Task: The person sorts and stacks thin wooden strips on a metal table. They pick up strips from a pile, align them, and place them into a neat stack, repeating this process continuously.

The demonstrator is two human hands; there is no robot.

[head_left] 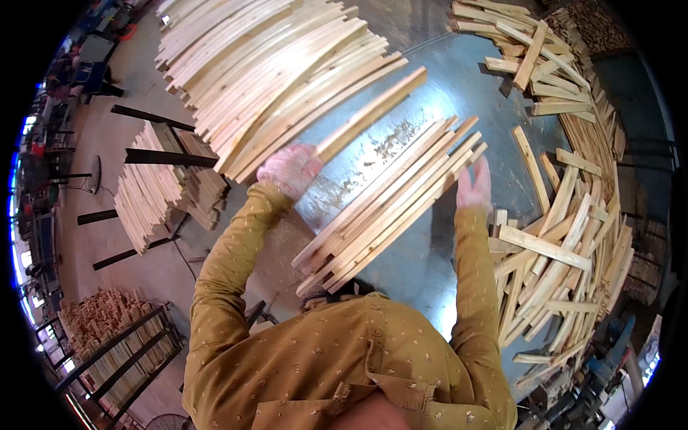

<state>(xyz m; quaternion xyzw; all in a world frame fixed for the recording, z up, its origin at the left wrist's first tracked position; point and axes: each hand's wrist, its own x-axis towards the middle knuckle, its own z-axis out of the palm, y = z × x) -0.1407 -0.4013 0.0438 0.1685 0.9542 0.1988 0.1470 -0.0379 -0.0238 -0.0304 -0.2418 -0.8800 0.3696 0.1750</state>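
Note:
My left hand (290,170) is closed around the near end of a wooden strip (373,115), which points away to the far right. Beyond that hand lies a wide layer of pale strips (258,72) side by side. In front of my body a small bundle of wooden strips (390,204) rests on the metal table (459,79), its ends uneven. My right hand (474,185) is at the far right end of this bundle, fingers stretched out and apart. It is beside the strip ends; whether it touches them I cannot tell.
Loose strips (548,251) lie in a jumbled heap along the table's right side, with more short pieces (545,61) at the far right. On the left stand a stack of strips (147,190) between dark metal bars and a rack (118,330) full of wood pieces.

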